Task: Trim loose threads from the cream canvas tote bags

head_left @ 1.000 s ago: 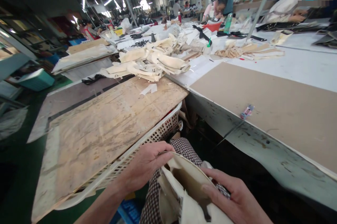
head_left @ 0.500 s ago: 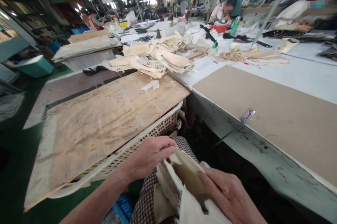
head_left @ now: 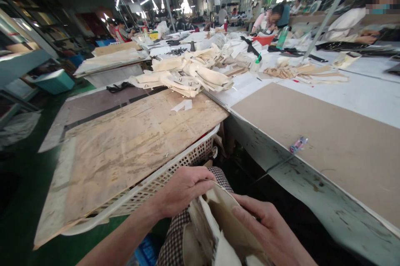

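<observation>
Over my lap I hold a cream bag piece [head_left: 223,212], made of layered, leather-like sheets that gape apart at the top, with a frayed edge on one inner layer. My left hand [head_left: 186,184] is closed on its upper left rim, thumb and fingers pinching the edge. On the other side, my right hand [head_left: 261,220] grips the right rim, thumb on the inner face and fingers behind. The lower part of the piece runs out of view. Checked cloth [head_left: 175,232] covers my legs beneath it.
A white basket [head_left: 175,166] sits under the worn board [head_left: 125,149] at left. Similar cream pieces [head_left: 187,74] are heaped ahead. A small pink-handled tool [head_left: 298,144] lies on the brown sheet [head_left: 328,132] at right. Co-workers sit farther back; one [head_left: 350,24] is at far right.
The view has shifted slightly, so the surroundings sit a little lower and farther right. The right rim of the bag piece has tilted a little; both hands keep their hold.
</observation>
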{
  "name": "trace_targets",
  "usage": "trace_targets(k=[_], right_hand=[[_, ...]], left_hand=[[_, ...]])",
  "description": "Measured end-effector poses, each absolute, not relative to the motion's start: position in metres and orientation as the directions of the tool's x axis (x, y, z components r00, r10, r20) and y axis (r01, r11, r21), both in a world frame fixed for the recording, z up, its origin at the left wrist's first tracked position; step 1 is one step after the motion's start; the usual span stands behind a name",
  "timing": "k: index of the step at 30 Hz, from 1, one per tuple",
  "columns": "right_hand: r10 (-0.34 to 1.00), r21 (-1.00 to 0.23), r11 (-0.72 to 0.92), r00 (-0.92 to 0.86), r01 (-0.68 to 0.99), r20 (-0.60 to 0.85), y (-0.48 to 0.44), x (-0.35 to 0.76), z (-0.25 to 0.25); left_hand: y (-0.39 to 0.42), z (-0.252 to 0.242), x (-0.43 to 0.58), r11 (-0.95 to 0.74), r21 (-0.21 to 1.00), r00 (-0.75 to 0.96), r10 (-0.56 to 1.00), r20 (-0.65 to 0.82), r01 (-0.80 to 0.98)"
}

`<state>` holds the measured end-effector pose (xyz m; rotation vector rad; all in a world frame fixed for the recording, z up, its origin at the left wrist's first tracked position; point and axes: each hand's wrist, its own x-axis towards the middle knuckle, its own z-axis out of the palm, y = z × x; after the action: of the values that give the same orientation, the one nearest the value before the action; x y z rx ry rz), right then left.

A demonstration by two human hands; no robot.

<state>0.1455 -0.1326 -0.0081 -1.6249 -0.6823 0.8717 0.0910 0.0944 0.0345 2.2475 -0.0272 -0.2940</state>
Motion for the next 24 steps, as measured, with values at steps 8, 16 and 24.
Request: trace_targets(k=[8, 16, 24], right_hand=[[0.763, -0.931, -0.312, 0.634, 0.189, -0.127, -0.129, 0.138, -0.015], [0.780, -0.896, -0.305, 0.625, 0.324, -0.040, -0.117, 0.143, -0.019], [0.789, -0.828, -0.327, 0.613, 0.456, 0.026, -0.098, 0.147, -0.016]], left_hand=[[0.094, 0.035, 0.091, -0.630, 0.772, 0.976, -0.109, -0.188, 0.078], [0.091, 0.035, 0.091, -0.675, 0.736, 0.976, -0.116, -0.183, 0.057], [0.092, 0.034, 0.091, -0.679, 0.733, 0.978, -0.116, -0.175, 0.051]])
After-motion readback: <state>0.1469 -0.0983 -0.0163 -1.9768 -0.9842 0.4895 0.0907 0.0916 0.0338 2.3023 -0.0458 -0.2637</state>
